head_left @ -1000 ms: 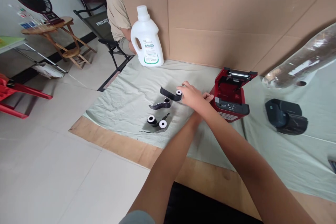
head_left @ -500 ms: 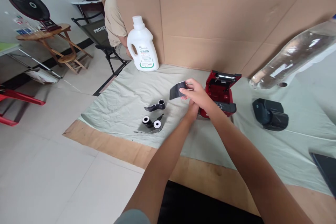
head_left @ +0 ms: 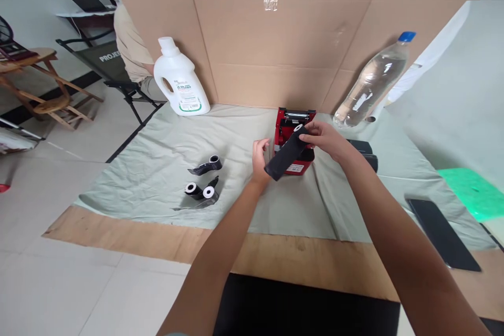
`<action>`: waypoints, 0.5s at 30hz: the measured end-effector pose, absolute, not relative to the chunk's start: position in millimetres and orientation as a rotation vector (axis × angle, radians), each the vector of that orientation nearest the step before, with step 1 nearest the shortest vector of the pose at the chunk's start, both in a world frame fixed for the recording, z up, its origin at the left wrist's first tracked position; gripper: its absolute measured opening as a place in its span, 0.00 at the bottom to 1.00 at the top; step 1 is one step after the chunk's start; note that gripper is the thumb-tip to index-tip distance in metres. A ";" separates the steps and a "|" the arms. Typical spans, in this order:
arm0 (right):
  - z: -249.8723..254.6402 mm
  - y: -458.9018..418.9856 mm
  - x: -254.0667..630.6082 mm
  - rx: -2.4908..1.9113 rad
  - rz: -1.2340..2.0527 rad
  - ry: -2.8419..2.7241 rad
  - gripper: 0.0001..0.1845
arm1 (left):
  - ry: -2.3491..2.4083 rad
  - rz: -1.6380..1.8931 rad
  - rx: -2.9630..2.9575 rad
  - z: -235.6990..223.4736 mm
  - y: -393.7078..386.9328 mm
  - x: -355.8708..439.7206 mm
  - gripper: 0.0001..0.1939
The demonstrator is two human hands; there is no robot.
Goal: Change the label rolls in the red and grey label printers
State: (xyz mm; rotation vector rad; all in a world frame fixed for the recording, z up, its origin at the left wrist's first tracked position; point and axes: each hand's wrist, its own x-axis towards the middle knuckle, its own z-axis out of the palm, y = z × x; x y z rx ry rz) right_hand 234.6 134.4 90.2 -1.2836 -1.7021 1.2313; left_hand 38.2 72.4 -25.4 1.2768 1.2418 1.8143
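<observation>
My right hand (head_left: 323, 138) pinches the upper end of a black ribbon roll (head_left: 286, 155) with a white core. Its dark film slants down to the left, across the front of a small red label printer (head_left: 295, 169). The printer's lid stands raised at the back, and the roll hides part of the inside. My left hand (head_left: 260, 160) is just left of the printer with its fingers apart and curved, close to the film's lower end. Farther left lie three more small ribbon rolls (head_left: 210, 192) with loose dark tails.
A white detergent jug (head_left: 183, 81) and a clear bottle (head_left: 374, 81) stand by the cardboard screen (head_left: 275, 37). A black device (head_left: 364, 152) is partly behind my right arm. A dark tablet (head_left: 443, 233) and a green sheet (head_left: 472, 194) are at right. A person sits beyond the screen.
The view has swung right. My right hand has brought the ribbon roll from left of the printer to in front of it. My left hand has moved from the printer's front to its left side.
</observation>
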 end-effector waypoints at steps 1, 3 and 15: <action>86.7 140.4 235.1 -1.337 1.134 -1.783 0.17 | 1.257 1.815 1.429 -26.4 70.5 39.0 0.27; 79.7 151.0 231.8 -1.410 0.901 -1.977 0.12 | 1.273 1.798 1.822 -30.2 67.7 41.9 0.26; 74.0 170.8 194.6 -1.723 0.279 -2.566 0.16 | 1.475 1.703 2.301 -41.0 69.2 54.8 0.17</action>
